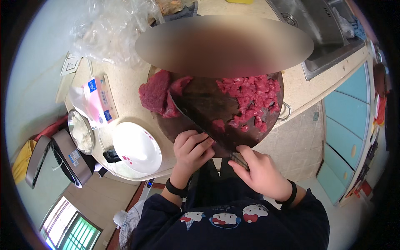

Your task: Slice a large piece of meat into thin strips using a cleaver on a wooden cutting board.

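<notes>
My right hand (262, 173) grips the handle of a kitchen knife (195, 120), whose dark blade slants up and left over a round wooden chopping board (203, 90). Beside the blade near the board's lower edge is my left hand (192, 148), fingers curled; whether they pinch a bit of meat cannot be told. Large pieces of raw red meat (154, 92) lie at the board's left. Finely cut meat (257, 93) covers its right part, and a small piece (218, 125) lies between, near the blade. A blurred oval hides the board's far part.
Left of the board stand a white bowl (136, 147) with meat bits, a tissue box (98, 101) and a bowl of white food (82, 132). Clear plastic bags (109, 31) lie at the upper left. A steel sink (315, 28) is at the upper right, and a metal ring handle (286, 111) juts from the board.
</notes>
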Available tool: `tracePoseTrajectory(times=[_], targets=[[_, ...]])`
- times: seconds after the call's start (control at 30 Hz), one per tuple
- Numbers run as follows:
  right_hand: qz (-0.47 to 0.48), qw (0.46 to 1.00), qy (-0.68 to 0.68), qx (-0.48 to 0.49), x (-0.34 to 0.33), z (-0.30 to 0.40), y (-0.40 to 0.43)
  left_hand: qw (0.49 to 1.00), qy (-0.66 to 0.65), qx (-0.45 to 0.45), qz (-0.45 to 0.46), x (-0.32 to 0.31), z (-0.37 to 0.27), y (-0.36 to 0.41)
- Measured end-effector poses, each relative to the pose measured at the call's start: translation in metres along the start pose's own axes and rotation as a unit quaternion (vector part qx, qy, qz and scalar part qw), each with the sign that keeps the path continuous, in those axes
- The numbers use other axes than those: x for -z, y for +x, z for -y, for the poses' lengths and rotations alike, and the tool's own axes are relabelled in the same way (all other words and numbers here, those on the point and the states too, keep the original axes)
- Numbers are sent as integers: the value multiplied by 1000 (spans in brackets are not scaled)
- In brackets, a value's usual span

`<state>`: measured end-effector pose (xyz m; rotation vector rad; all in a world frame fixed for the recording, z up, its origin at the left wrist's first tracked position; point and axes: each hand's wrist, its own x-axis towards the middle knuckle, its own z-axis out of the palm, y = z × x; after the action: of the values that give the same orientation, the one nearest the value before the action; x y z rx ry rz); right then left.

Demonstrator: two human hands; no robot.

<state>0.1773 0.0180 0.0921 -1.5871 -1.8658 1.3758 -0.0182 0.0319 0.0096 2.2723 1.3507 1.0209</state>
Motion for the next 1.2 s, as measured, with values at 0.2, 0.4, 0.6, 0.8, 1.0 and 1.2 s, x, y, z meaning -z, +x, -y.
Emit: tracePoseTrajectory(times=[0.2, 0.4, 0.6, 0.8, 1.0, 1.2], targets=[[12, 999, 24, -31, 1, 8, 24, 1000, -3, 17, -4, -2, -1, -1], [-40, 996, -81, 23, -20, 9, 37, 999, -22, 34, 5, 0, -1, 0], [-54, 994, -73, 62, -24, 11, 50, 999, -16, 48, 4, 0, -3, 1], [8, 999, -43, 20, -23, 19, 61, 999, -7, 52, 10, 3, -4, 3], [-19, 998, 57, -1, -15, 8, 55, 999, -20, 35, -9, -3, -3, 3], [-79, 985, 142, -56, 19, 0, 16, 999, -34, 30, 18, 1, -1, 2]])
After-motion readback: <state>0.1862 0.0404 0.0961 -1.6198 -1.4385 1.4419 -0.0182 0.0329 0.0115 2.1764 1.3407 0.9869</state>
